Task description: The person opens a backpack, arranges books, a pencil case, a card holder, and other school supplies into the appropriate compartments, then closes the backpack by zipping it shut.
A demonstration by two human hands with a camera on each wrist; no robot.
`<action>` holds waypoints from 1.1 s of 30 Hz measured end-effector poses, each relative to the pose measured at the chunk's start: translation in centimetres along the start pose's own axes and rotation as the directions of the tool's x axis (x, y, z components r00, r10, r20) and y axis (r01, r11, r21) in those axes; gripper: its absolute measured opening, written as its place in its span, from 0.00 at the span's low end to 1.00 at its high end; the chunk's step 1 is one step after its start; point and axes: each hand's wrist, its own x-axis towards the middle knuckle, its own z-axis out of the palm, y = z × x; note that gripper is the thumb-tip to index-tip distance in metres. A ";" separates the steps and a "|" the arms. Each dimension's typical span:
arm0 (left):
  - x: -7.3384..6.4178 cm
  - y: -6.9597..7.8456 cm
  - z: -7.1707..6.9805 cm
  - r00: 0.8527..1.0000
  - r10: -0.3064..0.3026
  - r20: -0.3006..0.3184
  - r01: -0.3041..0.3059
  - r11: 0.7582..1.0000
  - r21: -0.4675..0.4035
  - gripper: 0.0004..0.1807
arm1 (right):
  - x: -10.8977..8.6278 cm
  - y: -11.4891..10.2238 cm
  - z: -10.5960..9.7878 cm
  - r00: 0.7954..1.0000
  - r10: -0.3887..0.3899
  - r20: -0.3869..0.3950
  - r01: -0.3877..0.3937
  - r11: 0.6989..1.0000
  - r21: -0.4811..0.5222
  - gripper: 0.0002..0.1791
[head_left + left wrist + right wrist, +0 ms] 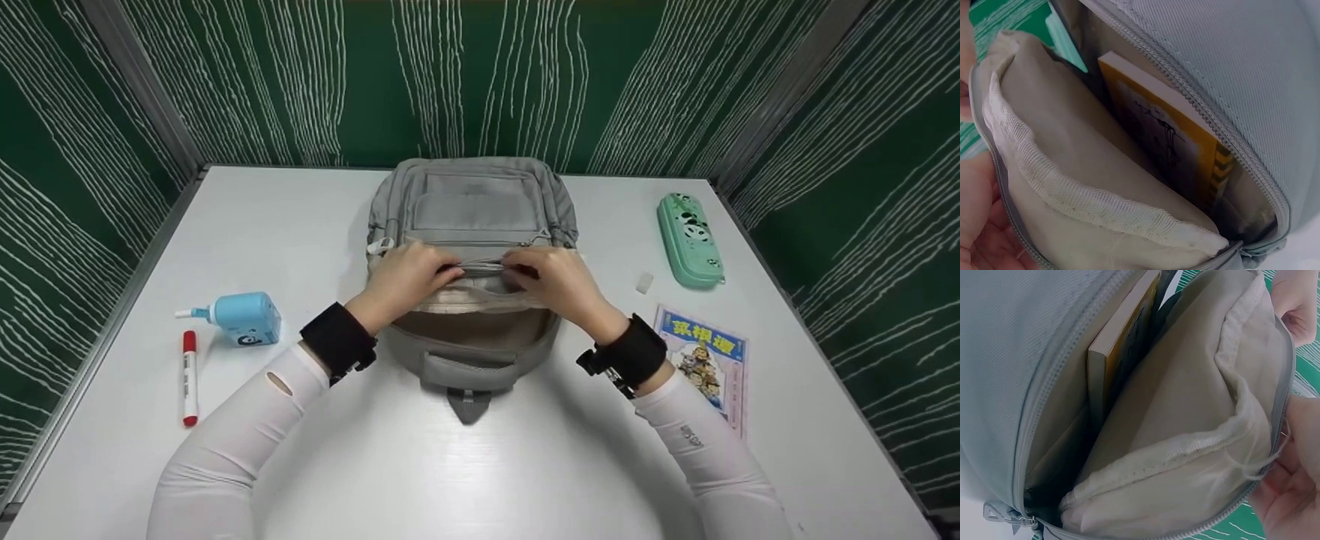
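A grey backpack (480, 210) lies on the table, its main compartment unzipped and gaping towards me. My left hand (409, 277) pinches the zippered edge of the front panel. Further right along that edge, my right hand (559, 281) grips the fabric between thumb and fingers. Inside the compartment, the left wrist view shows a yellow-edged book (1157, 135) with a dark drawing on its cover. The pale inner pocket (1185, 405) sags in front of that book in the right wrist view.
Left of the backpack are a light blue bottle (247, 319) with a white nozzle and a red-capped marker (190, 379). On the right lie a green panda pencil case (690, 240), a small whitish eraser-like block (644, 283) and a colourful booklet (705, 360), partly under the right forearm.
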 end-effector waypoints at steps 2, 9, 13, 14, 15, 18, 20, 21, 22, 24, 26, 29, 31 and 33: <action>0.0 0.1 0.1 1.000 0.017 -0.018 -0.016 1.000 0.019 0.12 | -0.2 0.1 0.0 1.000 0.012 0.003 -0.013 1.000 0.021 0.06; 0.1 0.1 0.2 0.998 0.040 -0.044 -0.037 0.998 0.051 0.12 | -0.8 0.4 -0.2 0.998 0.054 0.038 -0.058 0.994 0.095 0.08; 0.1 0.1 0.3 0.998 0.039 -0.053 -0.037 0.999 0.038 0.13 | -1.6 1.1 -0.8 0.995 0.081 0.064 -0.089 0.987 0.131 0.12; 0.1 0.1 0.4 0.998 0.039 -0.055 -0.037 0.999 0.033 0.13 | -2.0 1.3 -1.0 0.994 0.089 0.070 -0.098 0.985 0.139 0.13; 0.1 0.1 0.4 0.998 0.040 -0.058 -0.039 0.999 0.030 0.13 | -2.3 1.6 -1.3 0.992 0.102 0.079 -0.112 0.983 0.145 0.15; 0.0 0.0 0.4 0.996 0.045 -0.074 -0.043 0.999 0.029 0.12 | -3.8 2.8 -2.2 0.982 0.161 0.099 -0.174 0.975 0.140 0.21; -0.1 0.1 0.5 0.995 0.047 -0.084 -0.044 0.999 0.031 0.12 | -5.1 3.9 -2.8 0.969 0.226 0.101 -0.237 0.965 0.111 0.24; -0.2 0.1 0.5 0.995 0.047 -0.089 -0.045 0.999 0.032 0.12 | -5.8 4.5 -3.1 0.959 0.265 0.102 -0.275 0.957 0.088 0.26; -0.2 0.1 0.5 0.995 0.047 -0.092 -0.044 0.999 0.030 0.12 | -6.7 5.1 -3.4 0.946 0.307 0.103 -0.315 0.947 0.067 0.27; -0.3 0.1 0.6 0.994 0.045 -0.095 -0.042 0.999 0.029 0.12 | -8.5 6.3 -4.2 0.909 0.400 0.119 -0.406 0.913 0.030 0.30; -0.3 0.0 0.6 0.995 0.039 -0.094 -0.037 0.999 0.028 0.12 | -10.4 7.3 -5.1 0.855 0.494 0.159 -0.499 0.866 -0.008 0.34; -0.4 0.1 0.6 0.996 0.029 -0.089 -0.027 0.999 0.028 0.12 | -13.3 8.4 -6.4 0.749 0.618 0.239 -0.623 0.780 -0.062 0.43; -0.4 0.2 0.6 0.996 0.026 -0.087 -0.023 0.999 0.029 0.12 | -15.0 9.1 -7.4 0.669 0.683 0.292 -0.684 0.720 -0.116 0.52; -0.3 0.3 0.6 0.996 0.028 -0.081 -0.025 0.999 0.032 0.12 | -16.7 9.7 -8.3 0.583 0.736 0.345 -0.734 0.659 -0.166 0.58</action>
